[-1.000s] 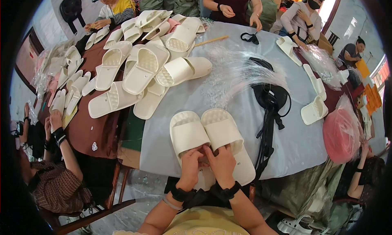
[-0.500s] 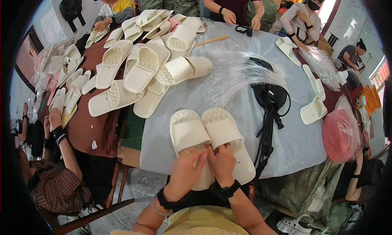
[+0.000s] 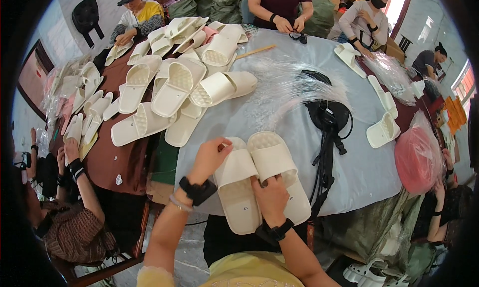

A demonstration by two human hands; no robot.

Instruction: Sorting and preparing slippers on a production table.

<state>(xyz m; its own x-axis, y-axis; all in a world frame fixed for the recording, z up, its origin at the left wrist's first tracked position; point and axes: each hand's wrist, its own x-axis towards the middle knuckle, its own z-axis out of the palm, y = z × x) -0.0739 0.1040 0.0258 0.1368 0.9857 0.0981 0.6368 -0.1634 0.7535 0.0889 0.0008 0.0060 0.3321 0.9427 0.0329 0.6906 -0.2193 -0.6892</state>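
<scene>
While the pair of cream moulded foam slide sandals (image 3: 262, 179) lies side by side, soles down, at the near edge of the worktop (image 3: 304, 122), it is being squared up rather than finished: the two are already matched and touching along their inner edges, but nothing binds or bags them yet, so by my reading the pairing is done and any fastening or packing is left. The left hand (image 3: 209, 157) curls over the toe end of the left sandal, fingers closed on its strap edge; the right hand (image 3: 271, 197) presses flat on the heel area between the two, fingers spread, not clamped. The sandals look soft and matte, with broad ribbed straps and a small dark mark on one footbed. Beyond them the worktop wears a smooth pale grey cloth, on which lie a black strapped bundle with cords (image 3: 327, 122) and a spray of thin clear plastic filaments (image 3: 289, 87). Farther left, a heap of loose cream sandals (image 3: 174, 82) shows studded, dimpled soles, clearly not yet paired. At the right hangs a pink translucent plastic bag (image 3: 416, 157). Other people work around the far edge.
</scene>
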